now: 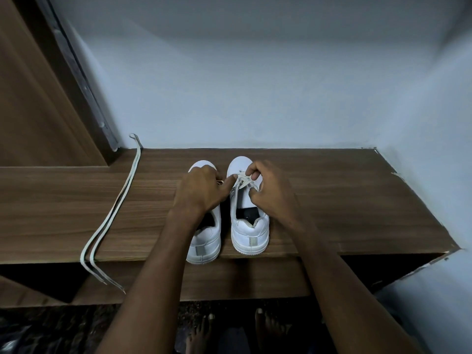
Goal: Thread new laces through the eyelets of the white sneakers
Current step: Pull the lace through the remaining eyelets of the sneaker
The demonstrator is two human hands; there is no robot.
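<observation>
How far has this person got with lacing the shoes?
Early on. Both hands, left hand and right hand, work a lace at the front eyelets of the right sneaker. Its upper eyelets look unlaced. The left sneaker is mostly hidden. A spare lace lies untouched on the wooden shelf.

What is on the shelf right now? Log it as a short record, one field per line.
surface: wooden shelf
right sneaker: heel toward the camera, lace being worked near the toe
left sneaker: beside it, partly hidden by the forearm
left hand: fingertips at the lace
right hand: pinches the same lace
spare lace: doubled over, ends hanging off the shelf's front edge
</observation>
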